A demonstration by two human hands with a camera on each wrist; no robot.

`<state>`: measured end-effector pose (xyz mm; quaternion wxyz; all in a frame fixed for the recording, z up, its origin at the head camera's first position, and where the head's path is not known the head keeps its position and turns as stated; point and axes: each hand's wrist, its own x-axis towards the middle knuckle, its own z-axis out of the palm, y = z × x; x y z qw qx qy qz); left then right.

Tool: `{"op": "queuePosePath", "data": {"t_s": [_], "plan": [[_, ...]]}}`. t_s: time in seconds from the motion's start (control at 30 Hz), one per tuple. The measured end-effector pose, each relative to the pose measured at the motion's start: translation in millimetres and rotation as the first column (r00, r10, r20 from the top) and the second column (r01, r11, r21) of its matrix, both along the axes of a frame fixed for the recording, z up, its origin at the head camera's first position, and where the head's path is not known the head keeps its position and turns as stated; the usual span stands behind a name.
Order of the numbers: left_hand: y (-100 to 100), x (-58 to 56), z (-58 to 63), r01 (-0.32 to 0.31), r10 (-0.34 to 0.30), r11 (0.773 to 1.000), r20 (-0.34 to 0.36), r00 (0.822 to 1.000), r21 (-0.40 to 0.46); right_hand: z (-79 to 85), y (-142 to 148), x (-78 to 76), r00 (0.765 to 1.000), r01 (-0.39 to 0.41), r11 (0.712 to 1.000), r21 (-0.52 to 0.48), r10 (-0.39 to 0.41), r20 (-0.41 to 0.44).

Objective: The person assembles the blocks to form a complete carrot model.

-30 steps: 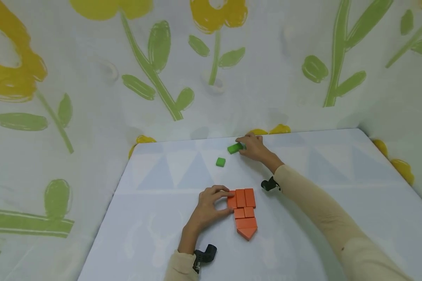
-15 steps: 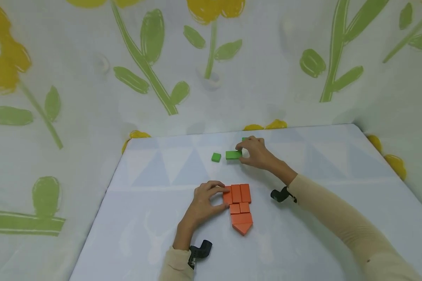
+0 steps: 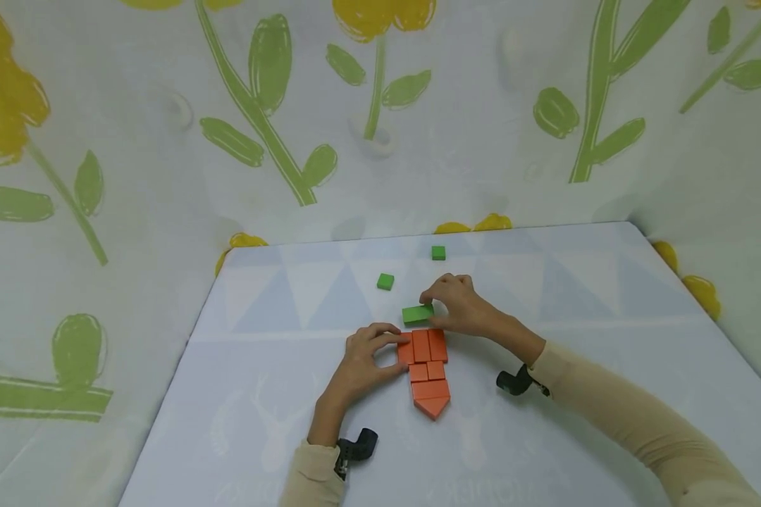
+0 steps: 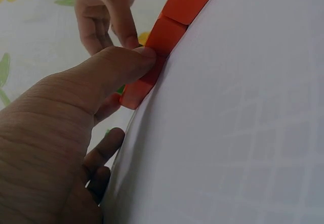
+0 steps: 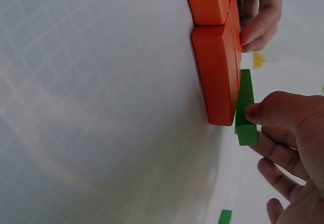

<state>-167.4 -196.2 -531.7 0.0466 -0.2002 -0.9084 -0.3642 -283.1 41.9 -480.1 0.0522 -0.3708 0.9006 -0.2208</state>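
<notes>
In the head view, orange blocks lie flat together: three oblong ones side by side, two small squares, a wider piece and a triangle pointing toward the person. The left hand pinches the leftmost oblong orange block at its ends between thumb and fingers. A green rectangular block is pinched between the thumb and fingers of the right hand, just beyond the oblong blocks' far ends. In the right wrist view the thumb lies on this green block, close beside the orange blocks.
Two small green blocks lie farther back, one left of centre and one near the far edge. The pale patterned table meets a flower-printed cloth wall at the back. Both wrists wear black cameras.
The right hand has brought the green rectangular block from the back of the table toward the orange blocks, uncovering a small green block behind. The left hand has kept its place on the orange block.
</notes>
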Motion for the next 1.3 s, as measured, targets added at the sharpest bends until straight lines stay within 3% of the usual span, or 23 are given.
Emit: {"op": "queuePosePath", "data": {"t_s": [0.37, 0.67, 0.93, 1.1, 1.3], "plan": [[-1.6, -1.0, 0.7, 0.008, -0.008, 1.000, 0.006, 1.000, 0.002, -0.1, -0.6, 3.0, 0.997, -0.044, 0.998, 0.054, 0.040, 0.062], [-2.1, -0.4, 0.7, 0.004, -0.004, 1.000, 0.001, 1.000, 0.010, 2.4, -1.3, 1.2, 0.996, -0.036, 0.999, 0.023, 0.034, 0.087], [-4.6, 1.9, -0.6, -0.003, 0.003, 1.000, 0.003, 1.000, 0.006, 7.3, -34.3, -25.2, 0.999, 0.038, 0.999, -0.029, -0.039, -0.030], [-5.9, 2.3, -2.9, 0.001, -0.001, 1.000, -0.009, 1.000, 0.011, 7.0, -62.1, -44.4, 0.997, 0.080, 0.997, -0.012, -0.080, -0.010], [-1.5, -0.3, -3.8, 0.015, -0.015, 1.000, -0.017, 1.000, 0.000, -1.0, -79.4, -59.0, 0.991, 0.130, 0.988, 0.084, -0.132, 0.019]]}}
